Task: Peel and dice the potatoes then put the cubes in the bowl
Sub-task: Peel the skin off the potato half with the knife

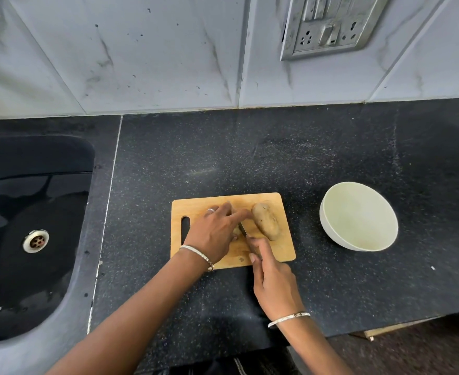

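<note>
Evidently the work is only starting. One potato (266,224) lies whole and unpeeled at the right of the cutting board (282,253). A second potato (236,231) peeps from under the left hand (215,234), whose fingers (238,214) lie fairly straight and spread, pressing it down. The right hand (275,285) is curled tight round the handle of a knife (242,229), blade just beside that hidden potato. The bowl (358,185) on the bench (331,147) holds nothing. The next move probably calls for a steady first cut, kept clear of the left fingertips.
</note>
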`<act>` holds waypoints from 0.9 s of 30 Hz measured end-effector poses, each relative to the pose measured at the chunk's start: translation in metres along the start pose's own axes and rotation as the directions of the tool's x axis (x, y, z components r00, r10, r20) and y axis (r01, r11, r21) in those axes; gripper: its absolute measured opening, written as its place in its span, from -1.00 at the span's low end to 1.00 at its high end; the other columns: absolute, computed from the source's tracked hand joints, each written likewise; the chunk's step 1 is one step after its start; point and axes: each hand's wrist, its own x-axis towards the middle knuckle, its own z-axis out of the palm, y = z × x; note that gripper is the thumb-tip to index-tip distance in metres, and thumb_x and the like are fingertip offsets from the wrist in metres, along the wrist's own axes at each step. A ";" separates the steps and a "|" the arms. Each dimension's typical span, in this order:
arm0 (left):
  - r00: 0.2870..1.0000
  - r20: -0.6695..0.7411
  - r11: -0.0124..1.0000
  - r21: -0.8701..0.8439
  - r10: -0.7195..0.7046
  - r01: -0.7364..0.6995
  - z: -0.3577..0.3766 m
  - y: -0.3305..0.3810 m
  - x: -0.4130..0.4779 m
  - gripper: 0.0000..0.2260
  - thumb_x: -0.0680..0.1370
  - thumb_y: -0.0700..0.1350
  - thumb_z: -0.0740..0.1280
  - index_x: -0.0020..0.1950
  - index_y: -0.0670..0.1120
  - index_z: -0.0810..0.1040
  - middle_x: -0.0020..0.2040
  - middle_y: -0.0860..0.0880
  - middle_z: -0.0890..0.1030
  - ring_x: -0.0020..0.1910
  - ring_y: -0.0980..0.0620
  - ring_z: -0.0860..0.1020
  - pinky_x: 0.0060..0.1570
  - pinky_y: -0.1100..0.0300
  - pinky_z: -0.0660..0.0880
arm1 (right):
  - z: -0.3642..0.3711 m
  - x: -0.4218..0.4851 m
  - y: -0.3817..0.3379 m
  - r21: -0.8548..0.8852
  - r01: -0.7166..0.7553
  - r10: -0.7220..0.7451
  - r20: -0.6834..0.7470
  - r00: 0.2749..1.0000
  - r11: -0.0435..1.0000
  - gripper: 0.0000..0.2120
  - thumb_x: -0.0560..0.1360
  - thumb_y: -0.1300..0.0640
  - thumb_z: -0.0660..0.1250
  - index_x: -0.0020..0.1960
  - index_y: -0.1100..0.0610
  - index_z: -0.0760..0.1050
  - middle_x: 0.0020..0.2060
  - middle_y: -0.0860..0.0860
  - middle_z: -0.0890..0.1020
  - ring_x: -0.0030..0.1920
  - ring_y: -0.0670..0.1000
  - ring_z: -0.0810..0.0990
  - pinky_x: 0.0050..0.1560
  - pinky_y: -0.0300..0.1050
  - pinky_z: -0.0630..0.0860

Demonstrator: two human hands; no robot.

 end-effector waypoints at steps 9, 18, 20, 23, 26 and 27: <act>0.992 0.122 1.000 0.002 -0.019 0.019 -0.012 0.001 0.017 -0.75 0.49 -0.08 0.43 0.12 0.21 0.59 -0.02 0.04 0.43 0.02 -0.04 0.50 -0.07 0.15 0.44 | 0.001 -0.008 0.002 -0.027 0.000 0.000 0.006 1.000 1.000 -0.73 0.65 0.07 0.10 0.29 -0.19 0.20 -0.22 -0.03 0.67 -0.24 0.15 0.61 -0.37 0.03 0.40; 0.995 0.102 1.000 0.007 -0.002 0.001 -0.010 0.002 0.018 -0.74 0.48 -0.10 0.43 0.11 0.19 0.59 -0.09 0.08 0.37 0.00 -0.04 0.52 -0.12 0.17 0.41 | 0.003 -0.003 -0.001 -0.045 -0.032 0.033 0.010 0.999 0.998 -0.76 0.66 0.05 0.08 0.31 -0.13 0.25 -0.36 -0.08 0.51 -0.24 0.18 0.60 -0.37 0.00 0.30; 0.995 0.095 1.000 0.010 -0.003 0.002 -0.010 0.003 0.018 -0.75 0.49 -0.11 0.43 0.10 0.19 0.59 -0.10 0.08 0.37 -0.01 -0.04 0.52 -0.14 0.18 0.40 | 0.004 -0.002 -0.002 -0.045 -0.045 0.045 0.011 0.999 0.998 -0.77 0.66 0.03 0.06 0.30 -0.13 0.24 -0.34 -0.05 0.54 -0.24 0.19 0.60 -0.37 0.02 0.34; 0.996 0.088 1.000 0.000 -0.008 0.008 -0.010 0.004 0.017 -0.75 0.48 -0.11 0.43 0.08 0.20 0.59 -0.11 0.10 0.35 -0.02 -0.03 0.51 -0.14 0.18 0.43 | 0.004 -0.005 -0.001 -0.067 -0.052 0.053 0.003 0.999 0.996 -0.77 0.66 0.03 0.05 0.31 -0.12 0.23 -0.30 -0.01 0.60 -0.23 0.19 0.61 -0.36 -0.01 0.31; 0.996 0.089 1.000 -0.007 -0.010 0.011 -0.011 0.005 0.017 -0.75 0.48 -0.11 0.44 0.08 0.20 0.60 -0.11 0.10 0.35 -0.02 -0.02 0.51 -0.14 0.18 0.43 | 0.003 -0.014 -0.001 -0.090 -0.057 0.058 0.009 0.998 0.994 -0.77 0.66 0.05 0.06 0.30 -0.11 0.22 -0.24 -0.01 0.62 -0.21 0.18 0.61 -0.34 -0.03 0.29; 0.996 0.090 1.000 -0.007 -0.013 0.013 -0.011 0.005 0.017 -0.75 0.48 -0.11 0.45 0.08 0.20 0.60 -0.11 0.10 0.35 -0.02 -0.02 0.51 -0.14 0.19 0.42 | 0.002 -0.016 -0.001 -0.094 -0.058 0.059 0.012 0.998 0.994 -0.77 0.66 0.05 0.06 0.30 -0.11 0.22 -0.24 -0.02 0.62 -0.21 0.17 0.60 -0.33 -0.03 0.28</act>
